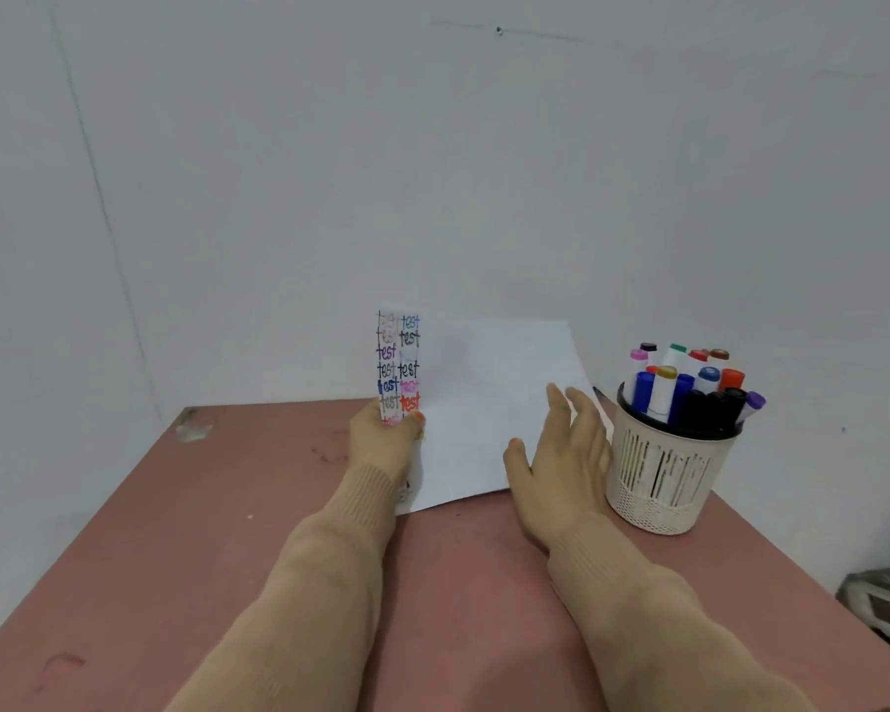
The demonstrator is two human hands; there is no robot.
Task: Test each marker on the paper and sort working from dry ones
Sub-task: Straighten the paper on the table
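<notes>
A white paper sheet (489,403) lies at the far middle of the table, its far edge lifted against the wall. Two columns of the word "test" in several colours run down its left side. My left hand (381,444) pinches the sheet's left edge, thumb on top, and holds that side raised. My right hand (561,465) rests flat, fingers straight, on the sheet's right part. Several capped markers (689,388) of different colours stand in a white perforated cup (658,480) just right of my right hand.
The reddish-brown table (258,506) stands against a white wall (432,172). Its left and right edges slant toward me. A dark object (884,603) sits off the table's right edge, low down.
</notes>
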